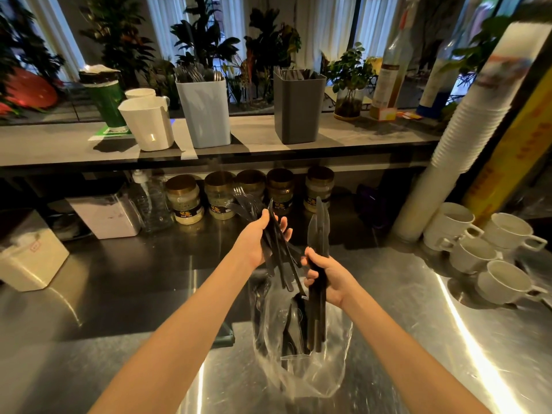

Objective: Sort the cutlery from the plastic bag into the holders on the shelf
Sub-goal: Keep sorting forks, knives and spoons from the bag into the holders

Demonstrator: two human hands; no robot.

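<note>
While both hands work above the plastic bag point(334, 363), which lies open on the steel counter point(119, 294) with more black cutlery point(295, 324) inside it, the right hand point(331, 279) grips a bundle of knives point(319, 225), fingers curled round the handles. The blades point up and slightly away, so the bundle's long axis stands near vertical. The left hand point(257, 243) holds a looser fan of pieces point(280, 258), thumb across the front, heads slanting up and to the left; fork tines show at its top, but the rest is too blurred to identify. The holders stand on the shelf point(358, 135), beyond and above both hands: a white holder point(149, 127) at the left, a blue holder point(206, 115) beside it, a grey holder point(298, 109) to the right. The grey holder lies nearly straight ahead of the right hand, so that hand is judged the nearer one for a forward, upward reach with the knives kept upright
</note>
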